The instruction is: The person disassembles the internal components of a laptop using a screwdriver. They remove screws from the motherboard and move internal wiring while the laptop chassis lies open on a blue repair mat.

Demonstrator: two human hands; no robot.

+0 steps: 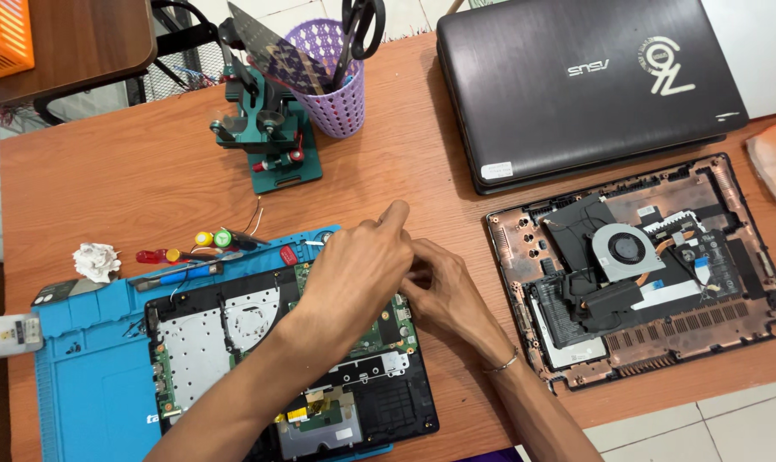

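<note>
My left hand (358, 269) and my right hand (443, 291) meet over the top right corner of an opened laptop base (225, 334) with a green circuit board and a silver plate, lying on a blue work mat (88, 376). The fingers of both hands are bunched together there, touching each other. Whatever they pinch is hidden by the hands. A thin bracelet sits on my right wrist.
A second opened laptop shell with a fan (636, 265) lies to the right. A closed dark laptop (576, 81) is behind it. A green clamp stand (264, 128), a purple basket with scissors (341, 77), screwdrivers (182, 257) and crumpled paper (95, 259) sit at the left.
</note>
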